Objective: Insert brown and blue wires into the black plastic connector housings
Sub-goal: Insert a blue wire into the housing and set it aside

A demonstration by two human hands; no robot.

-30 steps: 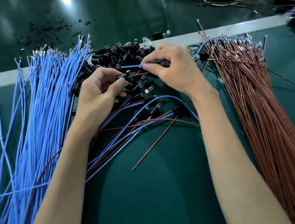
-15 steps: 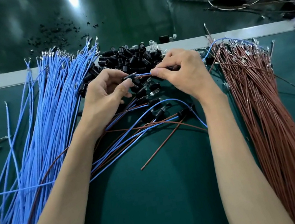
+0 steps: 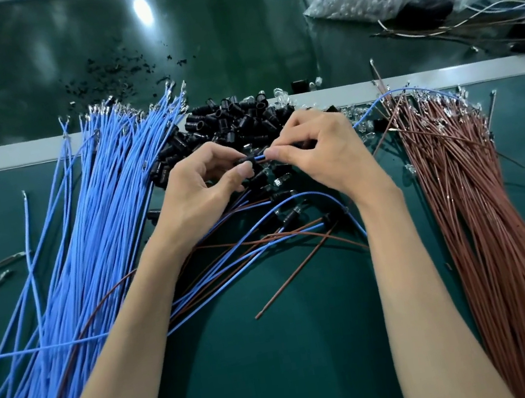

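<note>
Black housing (image 3: 245, 161) sits pinched in our left hand (image 3: 204, 191); just right of it our right hand (image 3: 316, 155) pinches the blue wire (image 3: 260, 157), mid-insertion. Next, we judge, a straight push until seated.

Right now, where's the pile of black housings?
Head view, centre: the housings lie by the grey strip, between blue wires left and brown wires right.

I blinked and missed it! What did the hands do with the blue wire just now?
The right hand slid left toward the left hand, pushing the blue wire deeper into the black housing; only a short blue bit shows between them now. Nothing was let go: both grips held. The blue bundle, brown bundle and pile of housings stayed put.
</note>
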